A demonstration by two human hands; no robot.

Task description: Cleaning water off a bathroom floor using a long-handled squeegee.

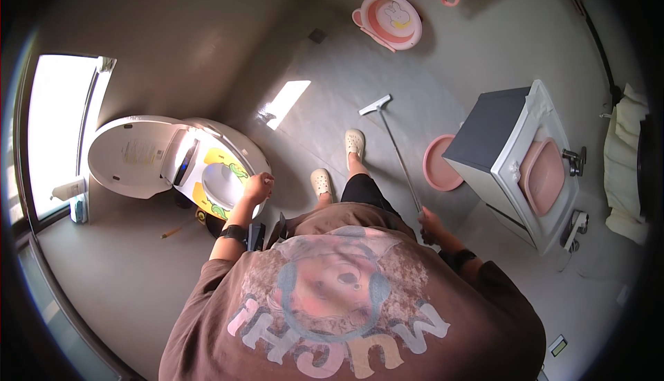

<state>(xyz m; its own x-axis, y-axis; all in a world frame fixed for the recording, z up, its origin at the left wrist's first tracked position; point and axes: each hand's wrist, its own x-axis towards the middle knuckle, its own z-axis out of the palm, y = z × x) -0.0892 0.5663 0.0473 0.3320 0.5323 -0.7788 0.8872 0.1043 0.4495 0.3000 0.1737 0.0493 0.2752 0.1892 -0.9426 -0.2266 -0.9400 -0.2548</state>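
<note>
My right hand [430, 226] is closed round the upper end of a floor squeegee's thin pole. The floor squeegee [399, 147] slants away from me, its white T-shaped head on the grey tiles ahead of my feet. My left hand [259, 187] is at the near right edge of the toilet, fingers curled; what they hold, if anything, is hidden. The toilet [249, 147] has its white lid [131, 156] raised. On its bowl lies a yellow and white child's toilet seat [216, 158] with green cartoon figures.
At right stands a washstand [487, 122] with a pink basin [543, 177] in its sink. A round pink basin [443, 163] is on the floor beside it. Another pink basin with ears [393, 21] is by the far wall. A wooden stick [176, 230] lies near the toilet's base.
</note>
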